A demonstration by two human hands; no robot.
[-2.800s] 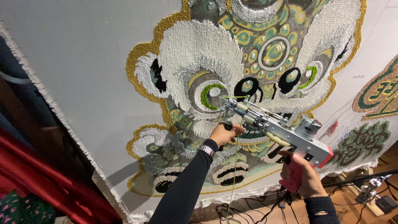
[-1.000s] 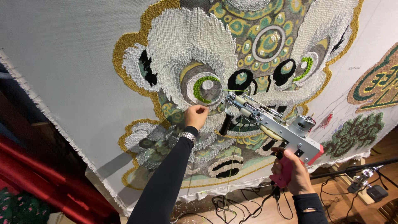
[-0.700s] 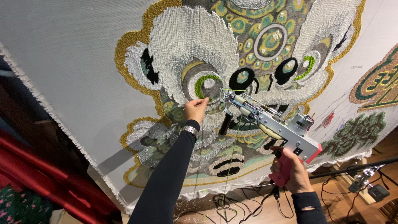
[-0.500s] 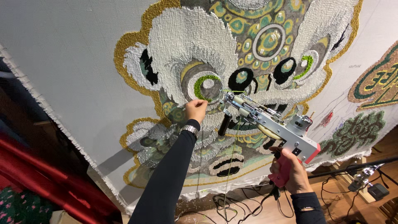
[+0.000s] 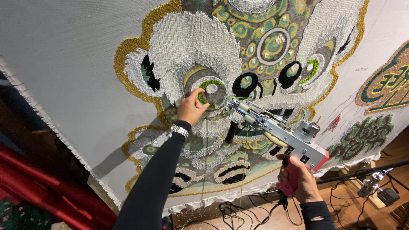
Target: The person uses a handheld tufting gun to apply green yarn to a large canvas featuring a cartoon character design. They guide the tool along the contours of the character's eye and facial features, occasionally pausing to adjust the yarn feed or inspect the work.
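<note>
Head view only: left hand [image 5: 191,108] is up against the cloth [image 5: 76,64], fingers loosely curled and pinching at the green tuft [image 5: 207,91] of the lion design's eye, fingertips [image 5: 200,94] touching the pile; can't tell if anything is actually gripped between them. Black sleeve, metal watch [image 5: 179,130] at the wrist. Right hand [image 5: 300,181] is wrapped tight around the pink grip [image 5: 289,181] of the tufting gun [image 5: 277,130], fully closed on it. Gun is silver metal, tilted, nose pointing up-left toward the cloth; its tip sits just right of the left hand, near the eye, and I can't tell whether the needle touches the fabric. Black front handle [image 5: 231,131] hangs free below the nose, no hand on it. Green yarn [image 5: 243,170] runs down from the gun's front toward the floor. Cloth is a big grey-white sheet stretched at a slant, tufted with a white, gold, green and black lion face [image 5: 238,55]; more green-and-gold patches at the right edge. Below: black cables [image 5: 238,211] on wood floor, a stand with clamps [image 5: 375,183] at right. Red fabric [image 5: 47,191] bottom left, behind the frame.
</note>
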